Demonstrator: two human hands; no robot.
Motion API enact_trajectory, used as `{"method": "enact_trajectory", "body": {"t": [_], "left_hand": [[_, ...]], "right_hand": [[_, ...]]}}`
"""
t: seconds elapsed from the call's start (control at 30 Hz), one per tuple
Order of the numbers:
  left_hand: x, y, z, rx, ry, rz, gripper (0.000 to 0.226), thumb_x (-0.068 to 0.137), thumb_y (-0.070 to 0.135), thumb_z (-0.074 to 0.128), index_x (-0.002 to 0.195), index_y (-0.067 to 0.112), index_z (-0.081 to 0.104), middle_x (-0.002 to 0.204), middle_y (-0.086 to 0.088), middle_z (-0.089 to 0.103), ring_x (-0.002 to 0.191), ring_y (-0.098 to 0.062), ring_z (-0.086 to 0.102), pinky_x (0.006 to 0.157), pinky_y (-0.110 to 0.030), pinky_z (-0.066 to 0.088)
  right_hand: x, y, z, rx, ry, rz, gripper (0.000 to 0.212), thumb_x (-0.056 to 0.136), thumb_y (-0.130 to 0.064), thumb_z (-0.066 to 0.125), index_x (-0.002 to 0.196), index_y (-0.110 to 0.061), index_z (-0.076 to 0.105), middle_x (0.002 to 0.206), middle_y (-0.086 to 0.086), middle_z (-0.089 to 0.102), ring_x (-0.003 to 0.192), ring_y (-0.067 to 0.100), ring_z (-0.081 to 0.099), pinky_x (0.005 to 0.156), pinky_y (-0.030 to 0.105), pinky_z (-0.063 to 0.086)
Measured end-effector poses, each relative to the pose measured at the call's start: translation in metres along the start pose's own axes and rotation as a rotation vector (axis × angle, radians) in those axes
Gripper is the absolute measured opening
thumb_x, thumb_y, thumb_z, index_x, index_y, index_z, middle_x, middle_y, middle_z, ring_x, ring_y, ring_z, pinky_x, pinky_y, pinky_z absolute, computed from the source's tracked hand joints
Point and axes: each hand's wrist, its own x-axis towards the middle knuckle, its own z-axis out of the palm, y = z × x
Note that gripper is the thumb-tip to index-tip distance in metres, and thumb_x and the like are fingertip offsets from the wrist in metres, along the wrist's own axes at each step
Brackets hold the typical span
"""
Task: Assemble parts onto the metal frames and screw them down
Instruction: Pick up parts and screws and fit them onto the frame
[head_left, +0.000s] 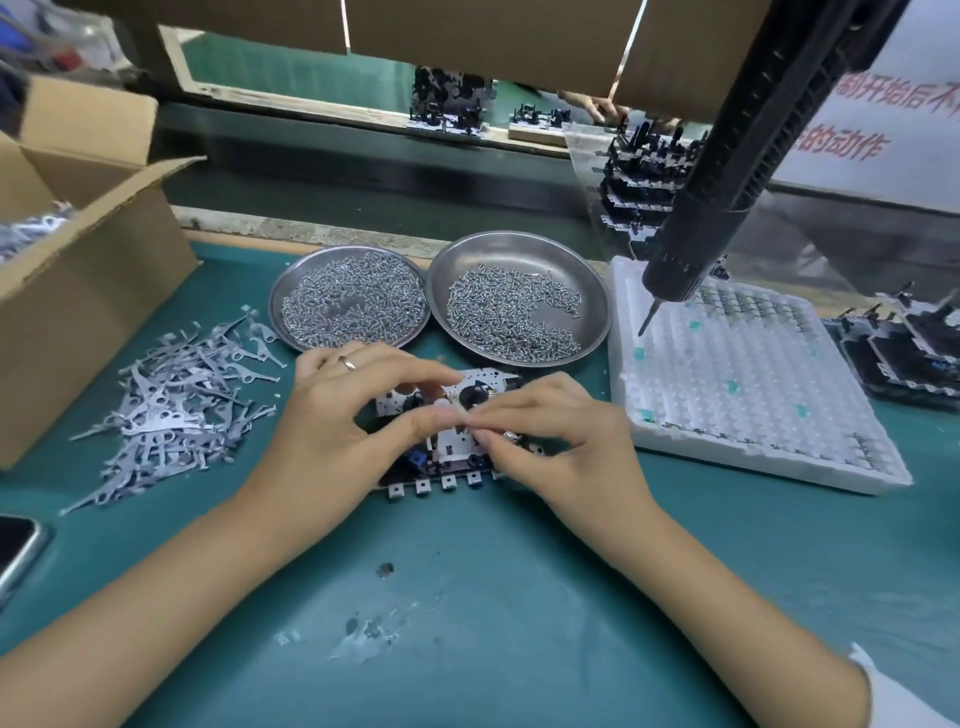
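A metal frame (451, 470) with black and blue parts lies flat on the green mat in the middle of the table. My left hand (332, 415) curls over its left side, thumb and forefinger pinching at the frame's centre. My right hand (561, 441) meets it from the right and pinches a small metal part (511, 435) over the frame. A black electric screwdriver (691, 249) hangs at the upper right, its bit pointing down over the white foam tray (748, 395).
Two steel dishes (291, 291) (592, 291) of screws stand behind the frame. Loose metal levers (171, 405) are piled at the left beside an open cardboard box (88, 291). Finished frames (904, 343) sit at the far right. A phone (15, 551) lies at the left edge.
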Motion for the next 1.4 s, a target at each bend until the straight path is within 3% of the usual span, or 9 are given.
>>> {"method": "enact_trajectory", "body": {"t": [0.1, 0.2, 0.5, 0.63, 0.93, 1.27, 1.33, 1.4], "left_hand": [[-0.005, -0.006, -0.001, -0.047, 0.029, -0.071, 0.010, 0.084, 0.036, 0.061, 0.090, 0.035, 0.068, 0.090, 0.017, 0.067, 0.091, -0.002, 0.058, 0.091, -0.044, 0.038], [-0.009, -0.005, 0.004, -0.054, 0.019, -0.102, 0.017, 0.088, 0.033, 0.054, 0.090, 0.028, 0.070, 0.086, 0.013, 0.068, 0.086, -0.007, 0.060, 0.089, -0.047, 0.038], [-0.012, 0.003, 0.003, -0.015, 0.039, -0.090, 0.012, 0.087, 0.040, 0.048, 0.087, 0.041, 0.060, 0.084, 0.013, 0.066, 0.085, -0.005, 0.058, 0.089, -0.041, 0.035], [-0.017, 0.006, 0.004, 0.156, -0.052, -0.029, 0.020, 0.074, 0.036, 0.054, 0.091, 0.030, 0.063, 0.087, 0.018, 0.061, 0.084, -0.009, 0.056, 0.088, -0.032, 0.029], [-0.021, 0.002, 0.009, 0.238, -0.144, 0.019, 0.031, 0.071, 0.038, 0.055, 0.094, 0.019, 0.065, 0.091, 0.015, 0.063, 0.090, -0.009, 0.055, 0.092, -0.027, 0.027], [-0.019, -0.002, 0.009, 0.126, -0.138, -0.018, 0.031, 0.070, 0.044, 0.056, 0.090, 0.024, 0.069, 0.085, 0.030, 0.056, 0.089, 0.001, 0.050, 0.096, -0.025, 0.024], [-0.019, -0.002, 0.009, 0.130, -0.150, -0.028, 0.028, 0.070, 0.043, 0.063, 0.089, 0.024, 0.070, 0.084, 0.026, 0.061, 0.089, -0.001, 0.051, 0.095, -0.030, 0.027], [-0.018, -0.002, 0.008, 0.123, -0.160, -0.049, 0.023, 0.069, 0.037, 0.069, 0.089, 0.025, 0.071, 0.083, 0.021, 0.064, 0.090, -0.004, 0.054, 0.096, -0.033, 0.028]], "right_hand": [[-0.002, 0.003, 0.007, -0.129, -0.009, -0.141, 0.012, 0.075, -0.010, 0.075, 0.086, -0.012, 0.078, 0.086, -0.002, 0.072, 0.077, 0.022, 0.053, 0.076, 0.033, 0.048], [-0.003, 0.005, 0.009, -0.211, -0.021, -0.237, 0.011, 0.075, -0.012, 0.076, 0.085, -0.014, 0.079, 0.088, -0.003, 0.072, 0.077, 0.025, 0.053, 0.072, 0.045, 0.048], [-0.004, 0.008, 0.009, -0.265, -0.086, -0.286, 0.013, 0.076, -0.011, 0.075, 0.088, -0.016, 0.078, 0.095, -0.003, 0.071, 0.082, 0.026, 0.056, 0.076, 0.045, 0.046], [-0.006, 0.006, 0.008, -0.187, -0.124, -0.241, 0.014, 0.077, -0.007, 0.073, 0.089, -0.013, 0.077, 0.097, -0.002, 0.071, 0.083, 0.027, 0.056, 0.076, 0.046, 0.047], [-0.006, 0.004, 0.008, -0.079, -0.101, -0.132, 0.014, 0.077, -0.010, 0.074, 0.091, -0.011, 0.077, 0.095, 0.001, 0.071, 0.085, 0.023, 0.058, 0.081, 0.037, 0.047], [-0.006, 0.002, 0.005, 0.030, -0.116, -0.018, 0.018, 0.076, -0.005, 0.071, 0.092, -0.011, 0.076, 0.092, 0.002, 0.066, 0.088, 0.016, 0.056, 0.082, 0.022, 0.043], [-0.007, -0.002, 0.003, 0.061, -0.025, -0.018, 0.021, 0.077, -0.002, 0.069, 0.095, -0.012, 0.074, 0.091, 0.002, 0.064, 0.087, 0.014, 0.059, 0.081, 0.020, 0.044], [-0.007, -0.005, -0.004, 0.050, 0.185, -0.048, 0.019, 0.082, -0.004, 0.065, 0.098, -0.014, 0.071, 0.089, 0.004, 0.063, 0.084, 0.009, 0.060, 0.079, 0.017, 0.043]]}}
